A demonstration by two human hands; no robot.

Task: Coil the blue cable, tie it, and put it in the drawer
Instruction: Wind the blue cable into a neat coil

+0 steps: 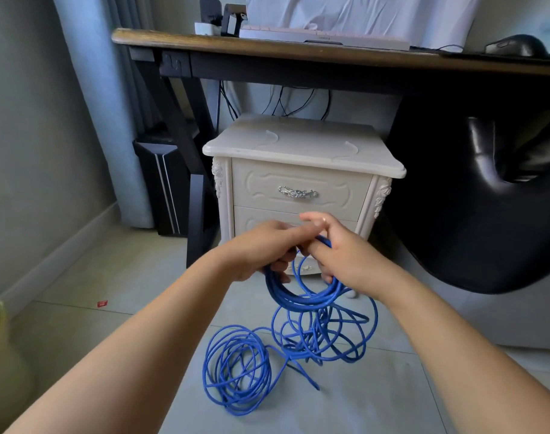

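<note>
My left fingers clamp the coil; my right hand curls round its far side. Most of the cable sprawls on the floor, so I'd feed even loops, untwisting each.

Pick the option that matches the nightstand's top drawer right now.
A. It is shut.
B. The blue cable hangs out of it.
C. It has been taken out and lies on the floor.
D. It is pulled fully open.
A: the top drawer sits flush in the nightstand, while the blue cable is in both hands and on the floor.
</note>
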